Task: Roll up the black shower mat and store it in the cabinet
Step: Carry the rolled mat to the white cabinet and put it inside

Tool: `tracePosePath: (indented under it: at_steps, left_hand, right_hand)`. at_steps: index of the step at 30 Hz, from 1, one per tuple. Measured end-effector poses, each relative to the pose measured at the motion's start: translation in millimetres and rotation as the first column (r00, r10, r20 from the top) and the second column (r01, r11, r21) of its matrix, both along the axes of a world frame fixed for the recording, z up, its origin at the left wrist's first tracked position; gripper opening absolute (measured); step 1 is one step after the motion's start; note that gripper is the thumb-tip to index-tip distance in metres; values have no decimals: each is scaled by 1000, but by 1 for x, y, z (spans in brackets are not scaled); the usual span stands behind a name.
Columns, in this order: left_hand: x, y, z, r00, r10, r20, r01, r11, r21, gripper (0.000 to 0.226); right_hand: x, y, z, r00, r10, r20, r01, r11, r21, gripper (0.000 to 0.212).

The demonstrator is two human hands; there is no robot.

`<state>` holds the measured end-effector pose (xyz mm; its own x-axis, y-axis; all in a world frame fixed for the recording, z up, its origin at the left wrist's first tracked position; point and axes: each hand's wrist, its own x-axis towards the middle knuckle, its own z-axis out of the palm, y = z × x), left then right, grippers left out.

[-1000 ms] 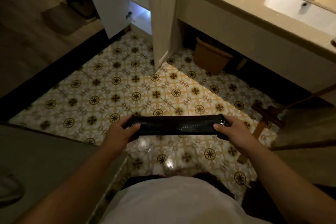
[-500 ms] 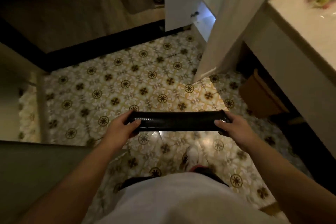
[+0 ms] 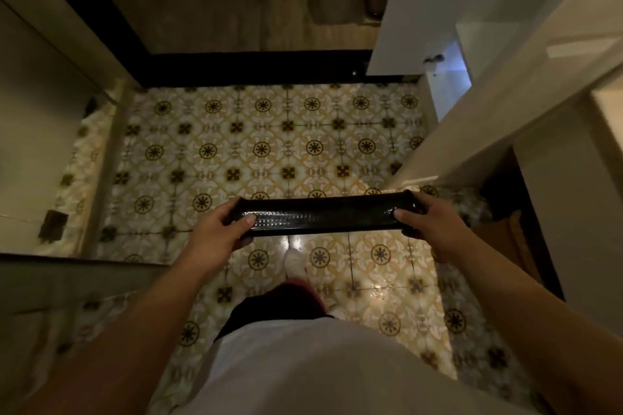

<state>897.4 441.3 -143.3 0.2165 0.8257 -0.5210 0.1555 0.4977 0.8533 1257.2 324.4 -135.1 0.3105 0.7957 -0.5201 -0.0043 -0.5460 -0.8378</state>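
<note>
The black shower mat (image 3: 323,214) is rolled into a tight horizontal tube with small bumps on its top. I hold it level above the patterned tile floor. My left hand (image 3: 220,224) grips its left end and my right hand (image 3: 426,219) grips its right end. The white cabinet (image 3: 448,77) stands at the upper right with its doors swung open and a lit shelf inside. The roll's right end is just below the edge of the nearer open cabinet door (image 3: 488,104).
A dark threshold (image 3: 256,66) separates the tiles from a wooden floor beyond. A pale wall and door frame (image 3: 50,84) close in the left side. A brown bin (image 3: 505,239) sits under the vanity at right. My white shoe (image 3: 294,259) is on the tiles.
The view has turned left and moved forward; the sink and counter have left the frame and the cabinet is now at the right edge. Both hands keep the same grip on the roll.
</note>
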Motion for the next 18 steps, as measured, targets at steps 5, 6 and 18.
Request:
tracePosePath:
  at_steps: [5, 6, 18]
  left_hand:
    - [4, 51, -4, 1000, -1, 20, 1, 1000, 21, 30]
    - [5, 63, -3, 1000, 6, 22, -6, 1000, 21, 30]
    - [32, 218, 1, 1000, -9, -2, 9, 1000, 18, 41]
  right_hand:
    - [9, 58, -4, 1000, 26, 10, -26, 1000, 5, 21]
    - [10, 69, -4, 999, 35, 2, -35, 999, 7, 21]
    - [34, 217, 1, 999, 34, -10, -34, 999, 24, 16]
